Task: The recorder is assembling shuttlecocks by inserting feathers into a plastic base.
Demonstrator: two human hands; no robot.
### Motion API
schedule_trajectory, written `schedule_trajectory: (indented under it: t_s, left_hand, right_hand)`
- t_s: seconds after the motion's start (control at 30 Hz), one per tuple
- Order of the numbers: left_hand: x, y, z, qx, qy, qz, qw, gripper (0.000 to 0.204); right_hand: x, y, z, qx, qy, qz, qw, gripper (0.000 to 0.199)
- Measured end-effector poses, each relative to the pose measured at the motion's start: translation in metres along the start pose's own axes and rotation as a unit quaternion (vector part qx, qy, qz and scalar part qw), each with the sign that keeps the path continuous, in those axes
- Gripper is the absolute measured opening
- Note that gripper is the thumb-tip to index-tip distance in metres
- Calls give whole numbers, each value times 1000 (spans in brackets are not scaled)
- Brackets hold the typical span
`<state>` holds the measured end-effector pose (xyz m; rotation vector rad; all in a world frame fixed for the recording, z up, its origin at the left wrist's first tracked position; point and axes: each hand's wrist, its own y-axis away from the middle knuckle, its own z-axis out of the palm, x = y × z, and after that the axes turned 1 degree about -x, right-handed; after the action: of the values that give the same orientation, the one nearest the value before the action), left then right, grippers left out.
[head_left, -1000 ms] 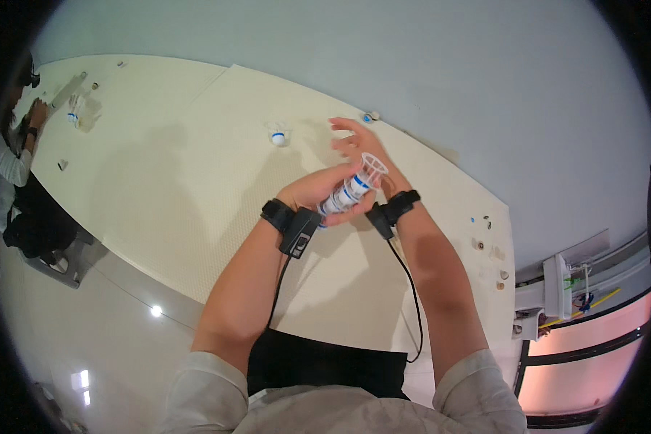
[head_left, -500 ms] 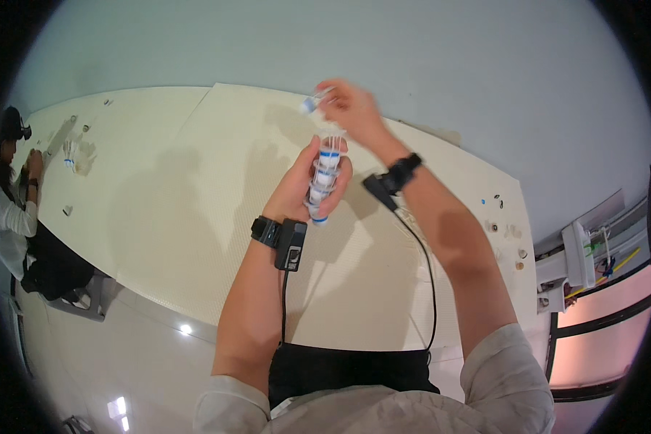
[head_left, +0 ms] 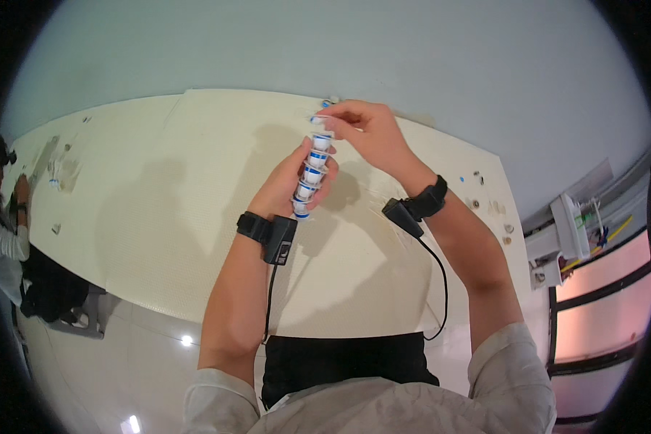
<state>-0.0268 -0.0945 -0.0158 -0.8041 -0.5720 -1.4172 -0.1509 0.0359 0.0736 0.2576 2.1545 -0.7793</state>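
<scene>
A slanting stack of small white plastic cups with blue bands (head_left: 312, 174) rests in my left hand (head_left: 278, 186), whose fingers and thumb wrap round its sides. The wide rims stand apart, one above another. Just over the top of the stack, my right hand (head_left: 369, 132) pinches another small white-and-blue cup (head_left: 318, 119) between thumb and fingertips. A small gap shows between this cup and the stack. Behind the right fingers, at the table's far edge, is a small white-and-blue piece (head_left: 328, 103), partly hidden.
The long cream table (head_left: 188, 239) meets a grey wall (head_left: 325, 43). Small round pieces (head_left: 508, 228) lie at its right end, more bits (head_left: 56, 228) at the left, where a person (head_left: 11, 239) sits. A cable (head_left: 441, 289) hangs from my right wrist device.
My right hand has come nearer the top of the stack with its cup, which was blurred and farther off before. The whole view has shifted slightly.
</scene>
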Motion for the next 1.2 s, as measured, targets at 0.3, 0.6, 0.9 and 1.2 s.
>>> schedule_trajectory:
  t_s: [0.3,0.6,0.9,1.2]
  left_hand:
    - [1,2,9,20,-63,-49,997,67]
    - [4,5,5,46,-40,-79,995,52]
    - [6,0,5,62,-26,-54,996,45]
    - [-3,5,1,0,1,-36,999,51]
  right_hand:
    - [1,11,2,-24,29,38,999,18]
    - [1,10,11,-55,-33,77,995,22]
    - [72,-48,-2,-40,-27,152,987,42]
    - [146,-80,40,-96,393,40,914,45]
